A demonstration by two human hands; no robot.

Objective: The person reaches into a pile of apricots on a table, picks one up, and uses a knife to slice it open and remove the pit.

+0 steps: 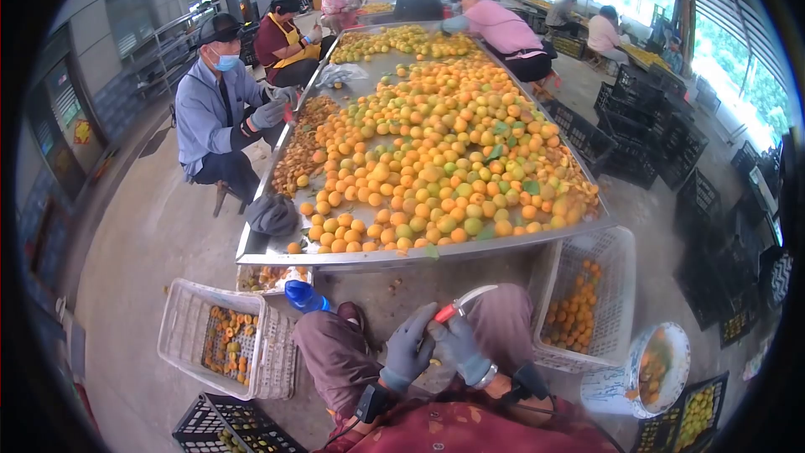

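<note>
While curled inward, right hand [463, 342] gripping knife [448, 313]

fruit [436, 159] lies on the table [335, 258], with baskets [587, 302] left and right below it.

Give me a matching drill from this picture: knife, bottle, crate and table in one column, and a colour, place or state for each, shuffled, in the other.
Things:
1. knife
2. bottle
3. crate
4. table

Descriptions:
A. black
B. in the right hand
C. blue
D. heaped with fruit

Pairs: 1-B, 2-C, 3-A, 4-D
</note>
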